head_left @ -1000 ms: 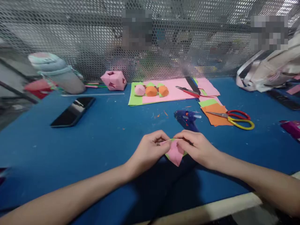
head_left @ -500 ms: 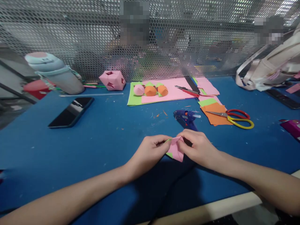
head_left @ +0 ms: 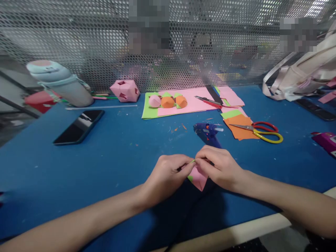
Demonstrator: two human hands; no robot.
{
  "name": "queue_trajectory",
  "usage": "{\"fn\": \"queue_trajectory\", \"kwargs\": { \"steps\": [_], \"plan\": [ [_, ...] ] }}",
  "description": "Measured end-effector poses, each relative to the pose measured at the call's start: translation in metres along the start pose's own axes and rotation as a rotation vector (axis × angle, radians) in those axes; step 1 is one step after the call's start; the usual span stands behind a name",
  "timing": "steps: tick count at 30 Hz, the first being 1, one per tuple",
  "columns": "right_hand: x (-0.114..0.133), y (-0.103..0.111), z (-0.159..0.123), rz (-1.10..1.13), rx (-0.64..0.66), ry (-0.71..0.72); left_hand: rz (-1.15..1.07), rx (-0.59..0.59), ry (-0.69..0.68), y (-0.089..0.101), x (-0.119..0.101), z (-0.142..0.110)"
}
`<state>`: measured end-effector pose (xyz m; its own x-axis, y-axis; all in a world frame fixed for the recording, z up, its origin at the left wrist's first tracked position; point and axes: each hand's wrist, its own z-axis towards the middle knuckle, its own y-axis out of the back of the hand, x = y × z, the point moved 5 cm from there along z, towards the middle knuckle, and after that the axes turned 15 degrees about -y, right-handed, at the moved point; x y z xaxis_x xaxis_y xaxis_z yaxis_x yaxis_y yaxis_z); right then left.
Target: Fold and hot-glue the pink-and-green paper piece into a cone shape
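Folded pink-and-green paper (head_left: 198, 179) pinched in both hands over the blue table (head_left: 118, 157).
Its pointed corner aims toward the near edge; its long axis is hard to tell. Left hand (head_left: 168, 175) and right hand (head_left: 220, 168) angle inward, thumbs and fingers closed on its far edge, fingertips together. Just beyond lies a blue glue gun (head_left: 206, 128); far left, a bottle (head_left: 75, 91), contents hidden.

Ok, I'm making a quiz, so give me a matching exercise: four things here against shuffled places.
1. Folded pink-and-green paper
2. Scissors
3. Glue gun
4. Pink paper ball

A. Partly on orange paper
B. Nearest the bottle
C. Held by the left hand and right hand
D. Just beyond the right hand

Pairs: 1-C, 2-A, 3-D, 4-B
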<state>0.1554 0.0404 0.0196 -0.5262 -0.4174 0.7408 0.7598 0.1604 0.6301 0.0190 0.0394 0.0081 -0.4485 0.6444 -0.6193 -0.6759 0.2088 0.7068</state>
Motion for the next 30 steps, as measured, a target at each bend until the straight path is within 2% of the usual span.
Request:
{"fn": "queue_trajectory", "kwargs": {
  "steps": [3, 6, 9, 13, 16, 18, 21, 26, 30],
  "plan": [
    [-0.002, 0.002, 0.002, 0.055, 0.045, -0.078, -0.023, -0.005, -0.014, 0.001, 0.000, 0.001],
    [-0.006, 0.004, 0.006, 0.098, 0.052, -0.136, -0.149, 0.031, 0.070, 0.001, 0.004, 0.002],
    [-0.009, 0.005, 0.008, 0.093, 0.050, -0.133, -0.313, 0.053, 0.176, 0.001, 0.006, 0.005],
    [-0.012, 0.007, 0.008, 0.106, 0.026, -0.164, -0.415, -0.085, 0.318, 0.005, 0.015, 0.005],
    [-0.017, 0.005, 0.008, 0.114, 0.019, -0.253, -0.534, -0.200, 0.380, 0.004, 0.024, 0.001],
    [-0.020, 0.003, 0.007, 0.097, 0.018, -0.295, -0.592, -0.233, 0.403, 0.003, 0.026, 0.000],
    [-0.019, 0.003, 0.008, 0.049, -0.007, -0.261, -0.542, -0.212, 0.399, 0.004, 0.021, 0.001],
    [-0.007, 0.007, 0.007, 0.001, -0.048, -0.099, -0.355, -0.126, 0.321, 0.007, 0.013, 0.004],
    [-0.008, 0.005, 0.005, 0.012, -0.041, -0.156, -0.319, -0.215, 0.343, 0.009, 0.021, 0.000]
  ]
}}
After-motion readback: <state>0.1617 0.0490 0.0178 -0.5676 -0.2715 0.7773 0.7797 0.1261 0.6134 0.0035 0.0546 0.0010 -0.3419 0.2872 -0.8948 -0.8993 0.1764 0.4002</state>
